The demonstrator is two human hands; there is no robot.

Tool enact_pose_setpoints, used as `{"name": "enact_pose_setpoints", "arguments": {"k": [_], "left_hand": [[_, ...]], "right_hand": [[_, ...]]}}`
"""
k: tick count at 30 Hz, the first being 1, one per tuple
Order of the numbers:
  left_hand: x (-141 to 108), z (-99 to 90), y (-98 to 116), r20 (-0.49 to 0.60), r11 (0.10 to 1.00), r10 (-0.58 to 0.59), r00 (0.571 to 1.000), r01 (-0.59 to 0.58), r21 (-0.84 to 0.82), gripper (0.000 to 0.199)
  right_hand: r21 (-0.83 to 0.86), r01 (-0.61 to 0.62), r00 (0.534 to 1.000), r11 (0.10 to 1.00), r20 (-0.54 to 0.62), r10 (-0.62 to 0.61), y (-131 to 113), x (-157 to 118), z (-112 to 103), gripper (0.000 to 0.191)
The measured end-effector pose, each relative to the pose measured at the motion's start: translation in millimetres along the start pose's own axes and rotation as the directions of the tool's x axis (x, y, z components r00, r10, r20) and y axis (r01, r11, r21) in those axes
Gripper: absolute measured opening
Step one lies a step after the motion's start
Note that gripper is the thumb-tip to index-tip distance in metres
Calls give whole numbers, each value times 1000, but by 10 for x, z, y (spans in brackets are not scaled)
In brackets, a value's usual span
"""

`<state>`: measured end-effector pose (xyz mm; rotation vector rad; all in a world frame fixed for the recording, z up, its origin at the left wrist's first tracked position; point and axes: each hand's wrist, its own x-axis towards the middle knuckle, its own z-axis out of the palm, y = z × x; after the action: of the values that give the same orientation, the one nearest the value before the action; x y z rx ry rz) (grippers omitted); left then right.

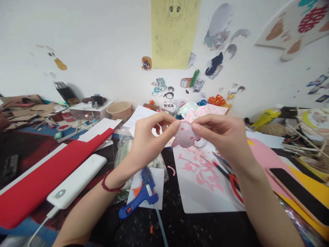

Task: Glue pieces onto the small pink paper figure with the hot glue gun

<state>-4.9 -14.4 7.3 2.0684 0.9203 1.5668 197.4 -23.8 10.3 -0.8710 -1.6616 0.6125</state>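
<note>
Between both hands, above the table, hangs a small pink fabric cutout (185,134) with a rounded outline and faint spots. My left hand (156,132) pinches its upper left edge between thumb and fingertips. At the upper right edge, my right hand (218,132) holds it in a similar pinch. Below lies a white sheet (190,199) strewn with pink scraps (209,178). Scissors with red handles (235,187) lie partly hidden under my right forearm. A blue glue gun (144,195) rests on a small white paper, below and left of the cutout.
A white power bank (77,181) with a cable lies beside a long red strip (56,178) on the left. At right, a phone (300,192) lies on pink and yellow sheets. Spotted cloth (205,112), a round tub (119,110) and a black flask (66,93) stand towards the wall.
</note>
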Motion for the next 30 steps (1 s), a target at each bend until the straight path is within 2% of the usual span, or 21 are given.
{"name": "enact_pose_setpoints", "arguments": {"k": [6,11,16,22,30], "left_hand": [[-20,23,6,-11,998,44,999,-44,51,13],[-22,44,3,-28,996,63,998,-61,58,10],[-30,47,8,-35,996,66,997,-64,58,12],[-34,53,4,-38,997,56,998,-54,56,12],[-42,68,-12,-34,996,72,997,-70,56,12]], "right_hand": [[-23,26,1000,999,-15,-26,0,-19,18,6],[-4,30,999,1000,25,-30,10,-23,26,5],[-5,-4,999,1000,54,4,-9,-6,2,5],[-14,31,997,999,65,-30,19,-6,-4,6],[6,19,997,1000,78,-20,22,-14,11,7]]}}
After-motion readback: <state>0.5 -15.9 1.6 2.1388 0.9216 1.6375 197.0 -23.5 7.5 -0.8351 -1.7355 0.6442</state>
